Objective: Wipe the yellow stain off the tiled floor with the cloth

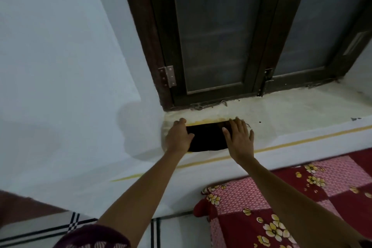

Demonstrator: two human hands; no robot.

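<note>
The left hand (178, 137) and the right hand (239, 139) both lie flat on a dark cloth (207, 137). Their fingers are straight and spread, pressing down rather than curled round it. The cloth stretches between the two palms. The left thumb lies over its left edge and the right fingers cover its right end.

Just past the fingertips, along the cloth's far edge, a strip of the yellow stain (205, 121) shows on the pale ledge (281, 110) under the hands. Farther beyond the fingertips lies a metal latch hook (211, 104), at the foot of a dark window frame (259, 46). A hinge (168, 76) sits above the left hand.

Back from the right wrist, a yellow stripe (281, 145) crosses the white wall. A red floral quilt (291, 197) lies beneath the right forearm.
</note>
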